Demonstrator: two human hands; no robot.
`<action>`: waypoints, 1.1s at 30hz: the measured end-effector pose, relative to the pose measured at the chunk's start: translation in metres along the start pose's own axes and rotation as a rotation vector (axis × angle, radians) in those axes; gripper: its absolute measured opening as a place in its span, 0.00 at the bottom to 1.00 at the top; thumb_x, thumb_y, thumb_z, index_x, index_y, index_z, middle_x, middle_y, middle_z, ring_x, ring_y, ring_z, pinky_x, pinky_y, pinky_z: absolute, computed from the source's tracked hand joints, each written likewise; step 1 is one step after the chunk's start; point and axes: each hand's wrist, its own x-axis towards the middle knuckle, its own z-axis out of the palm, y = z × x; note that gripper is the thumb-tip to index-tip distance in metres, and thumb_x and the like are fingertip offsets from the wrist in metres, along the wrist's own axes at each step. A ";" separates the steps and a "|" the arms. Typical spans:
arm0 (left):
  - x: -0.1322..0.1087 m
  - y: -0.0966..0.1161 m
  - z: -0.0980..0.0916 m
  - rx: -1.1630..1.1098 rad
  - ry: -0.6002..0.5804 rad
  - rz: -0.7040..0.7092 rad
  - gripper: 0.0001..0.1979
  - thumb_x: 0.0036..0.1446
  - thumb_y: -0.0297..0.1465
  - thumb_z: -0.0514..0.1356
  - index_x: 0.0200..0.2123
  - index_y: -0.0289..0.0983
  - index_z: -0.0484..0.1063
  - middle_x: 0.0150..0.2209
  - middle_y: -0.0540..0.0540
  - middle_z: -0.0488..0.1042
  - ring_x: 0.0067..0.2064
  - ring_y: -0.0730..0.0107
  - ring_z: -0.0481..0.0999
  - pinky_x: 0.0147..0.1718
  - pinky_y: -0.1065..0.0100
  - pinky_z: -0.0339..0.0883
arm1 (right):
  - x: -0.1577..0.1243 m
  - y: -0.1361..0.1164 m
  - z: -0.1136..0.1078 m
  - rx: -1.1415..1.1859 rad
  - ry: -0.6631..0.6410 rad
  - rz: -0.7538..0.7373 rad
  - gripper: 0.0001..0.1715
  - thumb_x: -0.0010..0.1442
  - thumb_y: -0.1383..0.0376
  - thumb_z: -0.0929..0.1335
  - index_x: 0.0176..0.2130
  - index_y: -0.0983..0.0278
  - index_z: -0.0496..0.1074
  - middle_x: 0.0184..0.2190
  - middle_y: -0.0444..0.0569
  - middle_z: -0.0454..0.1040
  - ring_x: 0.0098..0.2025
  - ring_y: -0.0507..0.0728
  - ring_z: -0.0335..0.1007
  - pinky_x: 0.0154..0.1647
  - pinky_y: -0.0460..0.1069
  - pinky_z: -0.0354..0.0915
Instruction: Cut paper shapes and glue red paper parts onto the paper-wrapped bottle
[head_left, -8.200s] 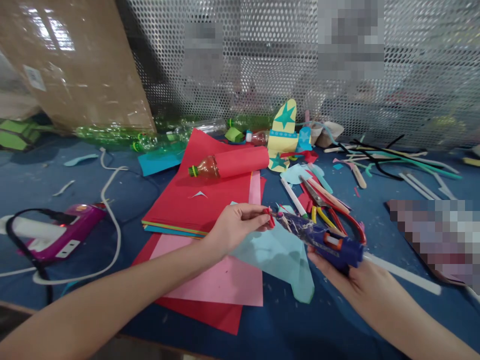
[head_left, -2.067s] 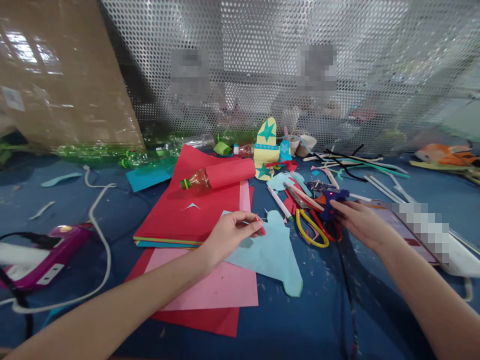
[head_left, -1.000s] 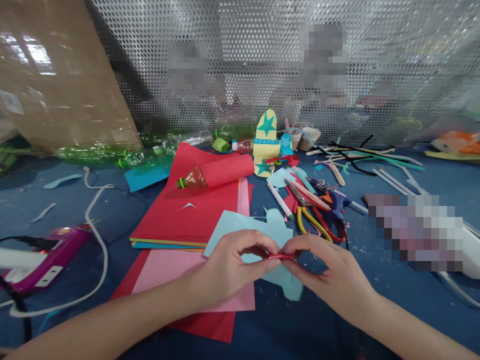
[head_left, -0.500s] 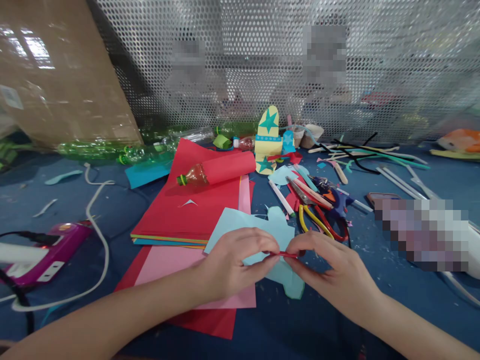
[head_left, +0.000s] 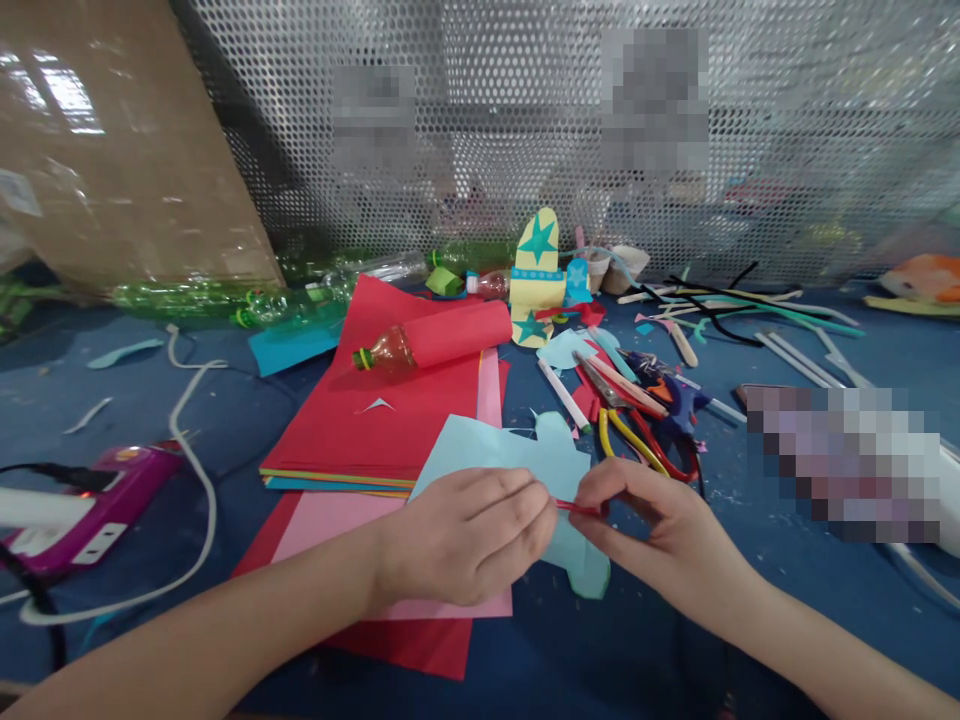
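A small red piece (head_left: 571, 506) spans the gap between my two hands, over a light blue sheet (head_left: 469, 447). My right hand (head_left: 660, 530) pinches its right end between thumb and fingers. The left end runs to my left hand (head_left: 480, 535), whose fingers are closed with the back of the hand up, hiding the fingertips. Beneath my left hand lies a pink sheet (head_left: 330, 525). A red-wrapped bottle (head_left: 457, 335) rests on a stack of red paper (head_left: 375, 430) behind it.
Scissors (head_left: 637, 440), a white marker (head_left: 564, 397) and paper scraps lie right of centre. A yellow cutout (head_left: 536, 290) stands at the back. On the left are a purple power strip (head_left: 112, 500) and a white cable (head_left: 206, 480); a phone (head_left: 825, 460) is at right.
My left hand has rolled over, its fingers now folded together with the back showing. My right hand keeps its pinch on the red piece almost unmoved.
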 end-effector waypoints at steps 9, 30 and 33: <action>-0.001 -0.003 0.009 -0.198 0.088 -0.266 0.09 0.64 0.23 0.50 0.38 0.35 0.69 0.33 0.45 0.75 0.37 0.69 0.75 0.41 0.68 0.72 | 0.008 0.007 -0.001 0.283 0.018 0.178 0.09 0.54 0.64 0.71 0.27 0.61 0.66 0.25 0.42 0.70 0.28 0.51 0.69 0.30 0.45 0.69; -0.003 0.005 0.026 -0.421 0.030 -0.502 0.05 0.62 0.23 0.54 0.34 0.36 0.68 0.34 0.46 0.73 0.39 0.68 0.73 0.41 0.68 0.68 | 0.002 0.006 0.000 -0.235 0.073 -0.034 0.07 0.58 0.71 0.65 0.30 0.59 0.66 0.28 0.43 0.72 0.31 0.53 0.71 0.32 0.46 0.65; -0.002 0.006 0.023 -0.445 -0.015 -0.539 0.06 0.62 0.23 0.53 0.33 0.37 0.66 0.34 0.46 0.71 0.39 0.68 0.71 0.40 0.68 0.67 | 0.003 0.008 -0.003 -0.311 0.140 -0.039 0.07 0.57 0.71 0.65 0.29 0.59 0.66 0.28 0.43 0.73 0.31 0.54 0.72 0.31 0.46 0.66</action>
